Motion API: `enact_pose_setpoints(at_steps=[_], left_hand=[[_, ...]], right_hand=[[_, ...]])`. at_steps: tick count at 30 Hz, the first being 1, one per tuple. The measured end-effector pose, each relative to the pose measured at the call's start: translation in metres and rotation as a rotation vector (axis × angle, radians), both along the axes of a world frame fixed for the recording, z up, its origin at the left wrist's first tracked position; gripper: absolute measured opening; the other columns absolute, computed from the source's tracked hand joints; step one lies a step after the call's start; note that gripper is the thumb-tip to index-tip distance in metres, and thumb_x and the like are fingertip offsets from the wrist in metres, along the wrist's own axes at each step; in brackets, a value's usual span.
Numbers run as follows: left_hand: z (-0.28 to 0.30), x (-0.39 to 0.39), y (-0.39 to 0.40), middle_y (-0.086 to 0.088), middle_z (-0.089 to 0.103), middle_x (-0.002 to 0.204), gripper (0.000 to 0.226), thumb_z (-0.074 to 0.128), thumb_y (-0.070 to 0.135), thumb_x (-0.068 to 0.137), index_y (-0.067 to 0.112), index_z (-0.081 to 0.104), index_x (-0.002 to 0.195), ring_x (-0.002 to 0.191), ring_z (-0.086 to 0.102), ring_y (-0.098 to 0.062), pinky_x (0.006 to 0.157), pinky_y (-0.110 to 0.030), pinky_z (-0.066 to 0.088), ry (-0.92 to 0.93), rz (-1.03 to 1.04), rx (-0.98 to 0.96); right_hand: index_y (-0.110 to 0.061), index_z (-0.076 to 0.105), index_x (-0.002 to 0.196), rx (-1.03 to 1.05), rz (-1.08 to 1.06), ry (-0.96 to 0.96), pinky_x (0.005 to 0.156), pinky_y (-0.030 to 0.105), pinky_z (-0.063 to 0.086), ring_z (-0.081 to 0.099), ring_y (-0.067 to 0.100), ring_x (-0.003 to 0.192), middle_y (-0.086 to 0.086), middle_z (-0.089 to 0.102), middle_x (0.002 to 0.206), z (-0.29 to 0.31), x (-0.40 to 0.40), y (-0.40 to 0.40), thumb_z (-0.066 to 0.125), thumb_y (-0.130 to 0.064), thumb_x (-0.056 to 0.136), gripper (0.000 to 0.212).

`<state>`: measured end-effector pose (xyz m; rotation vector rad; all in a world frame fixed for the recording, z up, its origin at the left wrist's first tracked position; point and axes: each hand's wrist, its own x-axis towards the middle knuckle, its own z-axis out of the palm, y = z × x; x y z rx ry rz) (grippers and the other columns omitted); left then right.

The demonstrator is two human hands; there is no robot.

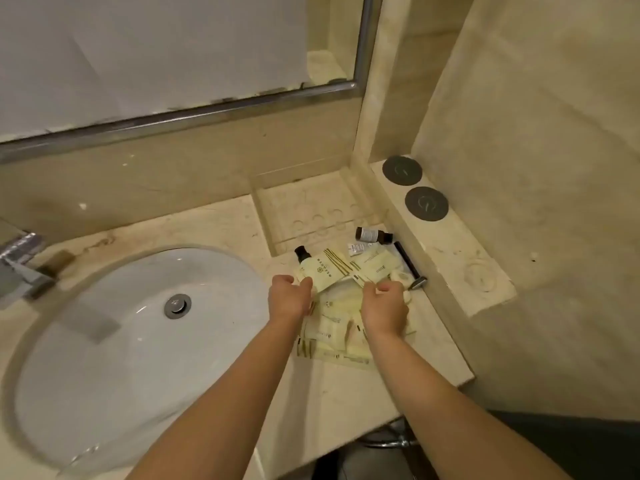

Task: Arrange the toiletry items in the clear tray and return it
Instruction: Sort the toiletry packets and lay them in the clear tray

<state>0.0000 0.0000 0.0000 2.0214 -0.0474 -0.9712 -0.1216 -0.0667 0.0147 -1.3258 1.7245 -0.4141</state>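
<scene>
left hand (pixel 289 294): pinching a striped packet (pixel 325 271)
right hand (pixel 384 299): gripping another packet (pixel 369 270)
clear tray (pixel 311 216): straight ahead, empty, long axis angled right

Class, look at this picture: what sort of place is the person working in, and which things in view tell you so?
Most likely a hotel bathroom. A white sink is set in a marble counter below a framed mirror, and small toiletry packets and a razor lie beside it.
</scene>
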Motion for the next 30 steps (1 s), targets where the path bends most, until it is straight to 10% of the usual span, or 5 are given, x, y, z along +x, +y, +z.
enact_pose_setpoints(at_steps=[10,17,25,30], left_hand=[[-0.011,0.009,-0.024,-0.009,0.056,0.107,0.04,0.064,0.024,0.085,0.007,0.048,0.117,0.103,0.059,-0.029,0.088,-0.04,0.053,-0.05,0.025,0.127],[-0.01,0.012,-0.017,-0.008,0.058,0.079,0.036,0.07,0.018,0.08,0.018,0.037,0.065,0.071,0.055,-0.024,0.07,-0.039,0.051,0.009,0.086,-0.003],[0.017,0.026,0.021,-0.009,0.061,0.1,0.02,0.055,-0.002,0.084,0.012,0.04,0.085,0.102,0.061,-0.031,0.078,-0.038,0.056,0.111,0.161,-0.271],[0.038,0.033,0.059,-0.012,0.065,0.097,0.016,0.043,-0.005,0.089,0.01,0.044,0.087,0.086,0.066,-0.024,0.076,-0.038,0.059,0.141,0.179,-0.331]], right_hand=[[0.004,0.051,0.119,0.182,-0.168,0.0,0.065,0.034,0.043,0.063,0.038,0.095,0.022,0.064,0.112,-0.021,0.026,-0.038,0.061,-0.034,0.088,0.049],[0.002,0.06,0.106,0.169,-0.205,-0.013,0.067,0.032,0.044,0.062,0.033,0.086,0.013,0.064,0.093,-0.016,0.021,-0.045,0.063,-0.019,0.088,0.028],[-0.016,0.032,0.066,-0.009,-0.102,-0.306,0.049,0.028,0.028,0.033,0.016,0.054,0.001,0.04,0.065,0.006,0.031,-0.015,0.055,-0.01,0.081,0.028],[-0.021,0.027,0.063,0.014,0.163,-0.475,0.053,0.03,0.027,0.031,0.017,0.057,-0.001,0.031,0.063,0.028,0.044,0.03,0.05,0.0,0.08,0.036]])
